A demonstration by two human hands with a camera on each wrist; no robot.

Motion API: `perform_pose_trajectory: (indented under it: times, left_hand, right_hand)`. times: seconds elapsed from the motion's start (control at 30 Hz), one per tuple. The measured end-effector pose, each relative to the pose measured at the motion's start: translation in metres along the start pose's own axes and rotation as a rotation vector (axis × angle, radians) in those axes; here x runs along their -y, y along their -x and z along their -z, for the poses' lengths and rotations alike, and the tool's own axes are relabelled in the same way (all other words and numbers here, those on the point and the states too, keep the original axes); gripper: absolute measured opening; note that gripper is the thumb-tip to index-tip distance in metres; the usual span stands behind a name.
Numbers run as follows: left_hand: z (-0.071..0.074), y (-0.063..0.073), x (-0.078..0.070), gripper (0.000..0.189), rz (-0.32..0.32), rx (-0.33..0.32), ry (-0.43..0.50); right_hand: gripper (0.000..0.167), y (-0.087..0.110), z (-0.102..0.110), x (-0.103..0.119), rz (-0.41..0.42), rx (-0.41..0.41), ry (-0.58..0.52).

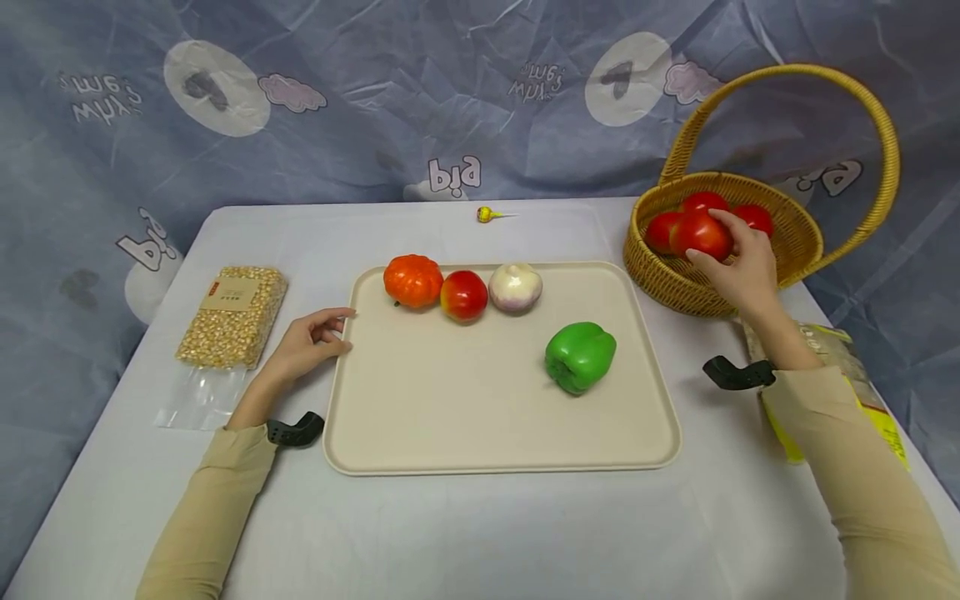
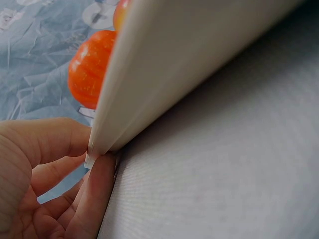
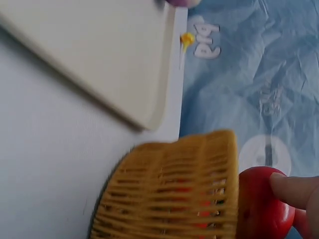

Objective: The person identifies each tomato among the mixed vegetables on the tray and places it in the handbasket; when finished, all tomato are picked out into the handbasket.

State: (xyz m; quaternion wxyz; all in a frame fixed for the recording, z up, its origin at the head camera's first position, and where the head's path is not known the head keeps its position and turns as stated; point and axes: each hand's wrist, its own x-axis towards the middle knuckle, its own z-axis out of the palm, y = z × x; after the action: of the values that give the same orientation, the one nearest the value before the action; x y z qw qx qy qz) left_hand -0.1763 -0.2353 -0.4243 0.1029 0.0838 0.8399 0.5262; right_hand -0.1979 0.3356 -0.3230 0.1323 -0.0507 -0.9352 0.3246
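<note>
In the head view my right hand [image 1: 745, 262] holds a red tomato [image 1: 702, 234] over the wicker basket [image 1: 667, 283], thumb and fingers on either side of it. More red tomatoes [image 1: 753, 218] lie in the basket. The right wrist view shows the held tomato [image 3: 261, 204] just past the basket rim. My left hand [image 1: 303, 343] pinches the left rim of the beige tray [image 1: 450, 408], and the left wrist view has fingers on both sides of that rim. On the tray sit an orange pumpkin [image 1: 413, 281], a red-yellow apple [image 1: 463, 297], a purple-white onion [image 1: 515, 288] and a green bell pepper [image 1: 581, 357].
A tall handle [image 1: 888, 158] arches over the basket. Left of the tray lies a bag of corn kernels [image 1: 234, 321]. A yellow lollipop [image 1: 486, 214] is near the table's back edge. Beneath my right forearm lies another bag [image 1: 832, 346], partly hidden.
</note>
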Motion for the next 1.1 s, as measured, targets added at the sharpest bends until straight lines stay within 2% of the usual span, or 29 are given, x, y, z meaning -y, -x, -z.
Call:
perform_pose_trajectory:
  times: [0.13,0.23,0.53,0.9,1.1]
  left_hand:
    - [0.0,0.0,-0.001,0.053,0.0,0.001,-0.006]
    - [0.0,-0.001,-0.001,0.053,-0.002,0.0,-0.012]
    - [0.0,-0.001,-0.003,0.053,0.013,0.0,-0.023]
    - [0.0,0.001,0.0,0.053,-0.002,-0.003,-0.022]
    - [-0.001,0.002,0.001,0.052,-0.012,-0.01,-0.023]
  right_hand:
    - [0.064,-0.011,0.004,-0.011,-0.11,0.035,-0.012]
    - [0.066,-0.02,0.004,-0.02,-0.155,0.058,-0.003]
    - [0.066,-0.04,0.01,-0.038,-0.173,0.119,0.047]
    - [0.071,-0.056,0.011,-0.05,-0.265,0.255,0.04]
    - [0.071,-0.061,0.011,-0.056,-0.259,0.306,0.067]
